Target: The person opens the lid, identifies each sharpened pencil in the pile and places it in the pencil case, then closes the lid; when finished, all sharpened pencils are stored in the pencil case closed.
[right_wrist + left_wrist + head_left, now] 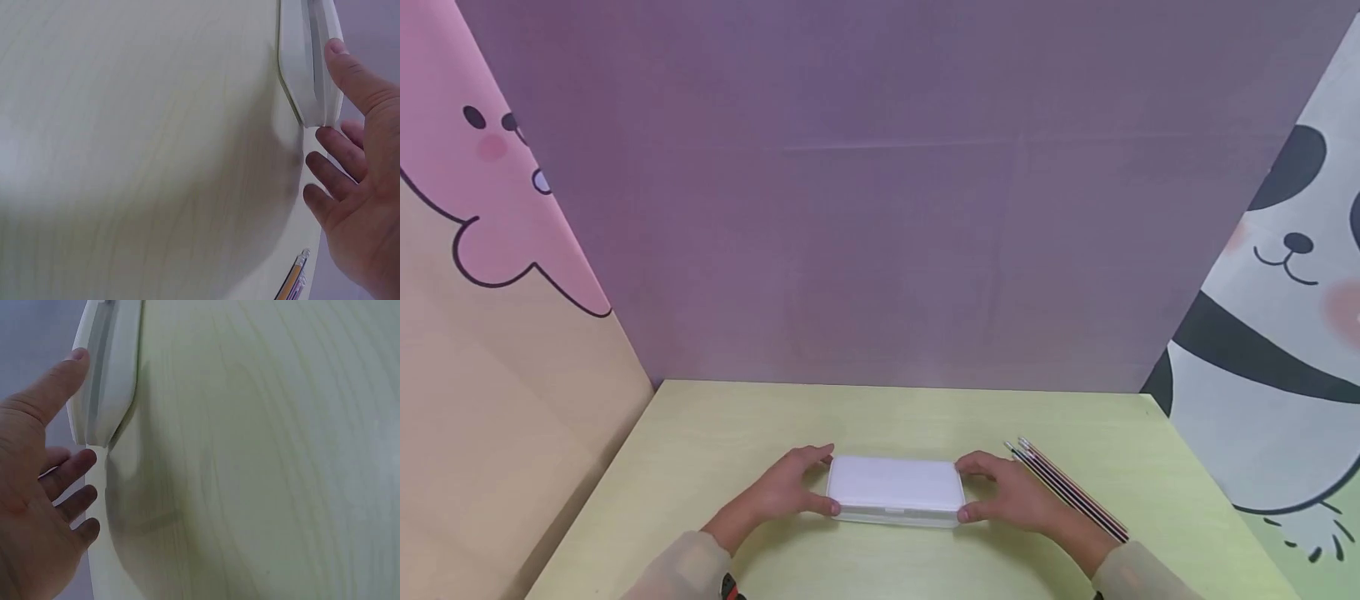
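Observation:
A white plastic pencil case (895,483) lies closed and lengthwise across the table, a small catch showing at its front edge. At its left end my left hand (784,487) holds it, thumb at the front corner and forefinger toward the back corner. My right hand (1011,495) grips the right end in the same way. In the left wrist view, the left thumb (65,378) lies against the case's side (115,375); the other fingers are spread below its end. The right wrist view shows the right thumb (350,69) on the case (309,69) likewise.
Several striped pencils (1071,490) lie together on the pale wooden table (745,417), just right of the right hand and partly behind its forearm. A purple-grey panel (880,250) stands behind the table. Walls with a pink cartoon figure and a panda flank the sides.

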{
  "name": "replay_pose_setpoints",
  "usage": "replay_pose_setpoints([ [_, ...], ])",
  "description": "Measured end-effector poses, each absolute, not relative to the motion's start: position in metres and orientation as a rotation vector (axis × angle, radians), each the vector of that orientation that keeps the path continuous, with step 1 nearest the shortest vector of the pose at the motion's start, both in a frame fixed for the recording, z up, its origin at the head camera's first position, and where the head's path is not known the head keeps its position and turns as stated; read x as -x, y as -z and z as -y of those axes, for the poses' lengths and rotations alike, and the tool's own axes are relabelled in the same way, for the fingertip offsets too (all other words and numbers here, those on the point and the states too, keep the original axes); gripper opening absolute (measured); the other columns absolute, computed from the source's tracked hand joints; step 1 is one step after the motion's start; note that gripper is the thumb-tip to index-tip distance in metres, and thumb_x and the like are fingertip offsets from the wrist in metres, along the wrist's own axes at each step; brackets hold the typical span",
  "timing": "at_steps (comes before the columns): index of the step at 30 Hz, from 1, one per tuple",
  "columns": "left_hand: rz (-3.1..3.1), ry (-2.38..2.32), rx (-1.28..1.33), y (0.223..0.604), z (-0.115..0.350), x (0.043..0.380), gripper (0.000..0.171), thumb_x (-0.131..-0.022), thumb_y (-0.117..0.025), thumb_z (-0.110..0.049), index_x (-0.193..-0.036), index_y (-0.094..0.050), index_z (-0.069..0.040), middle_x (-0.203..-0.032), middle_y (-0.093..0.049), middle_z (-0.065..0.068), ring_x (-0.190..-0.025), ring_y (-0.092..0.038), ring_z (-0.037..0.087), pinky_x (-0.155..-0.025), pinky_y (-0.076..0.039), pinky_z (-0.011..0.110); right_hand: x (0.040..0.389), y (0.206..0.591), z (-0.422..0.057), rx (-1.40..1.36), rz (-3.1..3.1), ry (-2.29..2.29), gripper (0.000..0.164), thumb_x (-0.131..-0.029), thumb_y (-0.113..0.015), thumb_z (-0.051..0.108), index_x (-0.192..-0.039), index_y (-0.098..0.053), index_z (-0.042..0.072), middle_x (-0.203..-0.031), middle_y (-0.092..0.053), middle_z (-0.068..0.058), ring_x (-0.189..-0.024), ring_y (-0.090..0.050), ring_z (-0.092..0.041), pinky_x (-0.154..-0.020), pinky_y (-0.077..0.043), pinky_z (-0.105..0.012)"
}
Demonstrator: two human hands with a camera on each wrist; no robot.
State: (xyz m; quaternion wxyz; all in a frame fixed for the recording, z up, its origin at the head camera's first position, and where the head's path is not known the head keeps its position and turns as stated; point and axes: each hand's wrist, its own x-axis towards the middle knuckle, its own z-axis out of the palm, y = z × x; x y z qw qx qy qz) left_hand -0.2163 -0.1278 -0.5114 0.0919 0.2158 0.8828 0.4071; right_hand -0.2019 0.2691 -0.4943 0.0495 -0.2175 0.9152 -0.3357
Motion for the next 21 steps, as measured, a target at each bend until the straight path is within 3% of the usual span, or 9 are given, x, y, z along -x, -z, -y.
replay_pose_setpoints([
  [6,-2.683,-1.095,-0.676,0.5114,0.1249,0.215,0.093,-0.071,-0.094,-0.039,-0.146,-0.053,-0.002,-0.15,-0.051,0.02,-0.144,-0.038,0.045,-0.12,-0.031,0.064,0.1985,0.4951,-0.2646,0.635,-2.763,0.989,0.096,-0.07,-0.092,0.045,-0.147,-0.052,0.004,-0.139,-0.065,-0.013,-0.136,-0.052,-0.042,-0.114,-0.04,-0.063],
  [10,-2.661,-1.102,-0.657,0.5123,0.1245,0.2134,0.095,-0.071,-0.094,-0.036,-0.147,-0.051,-0.002,-0.152,-0.051,0.02,-0.144,-0.041,0.045,-0.12,-0.033,0.062,0.1968,0.4977,-0.2627,0.606,-2.746,0.98,0.094,-0.07,-0.092,0.046,-0.145,-0.054,0.003,-0.146,-0.058,-0.018,-0.139,-0.048,-0.044,-0.115,-0.038,-0.064],
  [21,-2.692,-1.107,-0.633,0.5191,0.1235,0.2107,0.099,-0.067,-0.096,-0.038,-0.148,-0.05,-0.003,-0.152,-0.052,0.019,-0.143,-0.044,0.044,-0.119,-0.035,0.061,0.1979,0.5028,-0.2623,0.656,-2.841,0.867,0.091,-0.07,-0.09,0.054,-0.14,-0.059,0.005,-0.141,-0.063,-0.016,-0.134,-0.055,-0.041,-0.112,-0.044,-0.06],
])
